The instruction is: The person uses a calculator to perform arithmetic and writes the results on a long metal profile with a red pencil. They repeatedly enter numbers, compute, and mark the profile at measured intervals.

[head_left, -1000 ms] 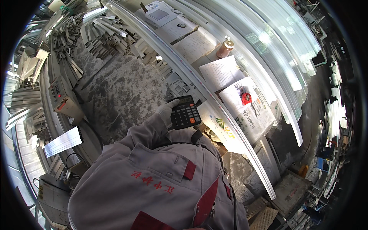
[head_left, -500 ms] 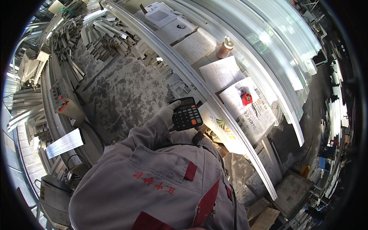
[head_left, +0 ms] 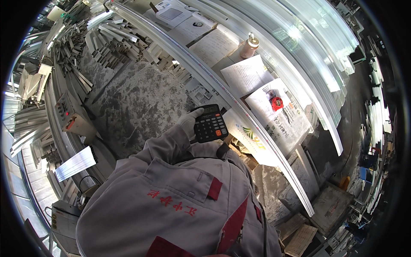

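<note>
My left hand [head_left: 186, 123], in a pale glove, holds a black calculator [head_left: 210, 123] by its left side, the thumb lying near its display. Grey and orange keys face up. The calculator is in front of my grey jacket [head_left: 171, 192], close to the near side of a long metal rail [head_left: 239, 109]. My right hand does not show. Across the rail, a red tape measure [head_left: 277, 103] rests on papers [head_left: 278, 124], with an open notebook [head_left: 246, 75] beside it.
A lidded jar [head_left: 249, 47] stands behind the notebook. Long pale metal profiles [head_left: 295, 47] run along the far right. Cut metal pieces [head_left: 113, 45] are heaped at the upper left. A control box [head_left: 70, 113] with a red light stands at the left, near a white sheet [head_left: 75, 163].
The view has shifted slightly, and the calculator sits a little higher and less tilted in the picture. My left hand keeps its hold on it.
</note>
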`<move>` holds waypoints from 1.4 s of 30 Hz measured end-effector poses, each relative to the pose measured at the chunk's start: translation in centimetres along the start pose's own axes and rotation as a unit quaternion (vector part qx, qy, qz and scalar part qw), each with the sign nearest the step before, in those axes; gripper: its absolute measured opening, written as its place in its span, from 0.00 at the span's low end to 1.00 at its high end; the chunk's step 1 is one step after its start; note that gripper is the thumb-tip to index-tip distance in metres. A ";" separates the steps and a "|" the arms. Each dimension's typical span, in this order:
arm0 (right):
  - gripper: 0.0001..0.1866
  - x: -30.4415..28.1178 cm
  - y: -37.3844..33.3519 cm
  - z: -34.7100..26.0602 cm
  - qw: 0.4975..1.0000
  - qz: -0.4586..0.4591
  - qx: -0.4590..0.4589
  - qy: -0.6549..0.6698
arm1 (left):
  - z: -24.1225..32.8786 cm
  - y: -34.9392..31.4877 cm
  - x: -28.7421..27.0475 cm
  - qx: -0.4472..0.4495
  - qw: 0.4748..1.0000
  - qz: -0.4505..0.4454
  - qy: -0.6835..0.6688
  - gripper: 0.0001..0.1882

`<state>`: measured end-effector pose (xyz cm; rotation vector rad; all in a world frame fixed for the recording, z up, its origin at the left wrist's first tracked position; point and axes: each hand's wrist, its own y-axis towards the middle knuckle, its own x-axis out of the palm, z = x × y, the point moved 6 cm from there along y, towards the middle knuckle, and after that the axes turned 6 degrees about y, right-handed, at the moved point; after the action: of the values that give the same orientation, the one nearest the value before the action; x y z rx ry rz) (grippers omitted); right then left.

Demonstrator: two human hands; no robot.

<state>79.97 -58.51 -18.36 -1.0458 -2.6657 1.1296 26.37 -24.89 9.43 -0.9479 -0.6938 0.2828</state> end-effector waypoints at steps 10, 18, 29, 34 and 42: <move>0.12 -1.4 -0.1 -1.0 0.999 0.004 -0.031 0.004 | -0.4 -0.5 1.0 -0.001 1.000 -0.008 0.004 0.15; 0.12 -3.4 0.0 -1.1 0.999 0.022 -0.047 0.003 | -2.5 -1.6 2.1 -0.007 0.999 -0.034 -0.029 0.16; 0.05 -5.0 -0.3 1.2 0.999 0.034 0.012 0.002 | -5.8 -5.0 -0.6 0.010 0.998 0.055 -0.018 0.17; 0.09 -4.4 -0.3 1.7 0.993 -0.025 0.087 -0.075 | -6.7 -7.7 -4.3 0.022 0.997 0.069 -0.036 0.18; 0.10 -2.0 -2.9 -0.3 0.997 0.055 0.056 -0.010 | -5.5 -6.4 -4.9 -0.009 1.000 0.017 -0.019 0.17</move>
<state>79.91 -60.98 -15.81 -1.1799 -2.5528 1.3006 25.80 -34.60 10.48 -0.9731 -0.7160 0.3248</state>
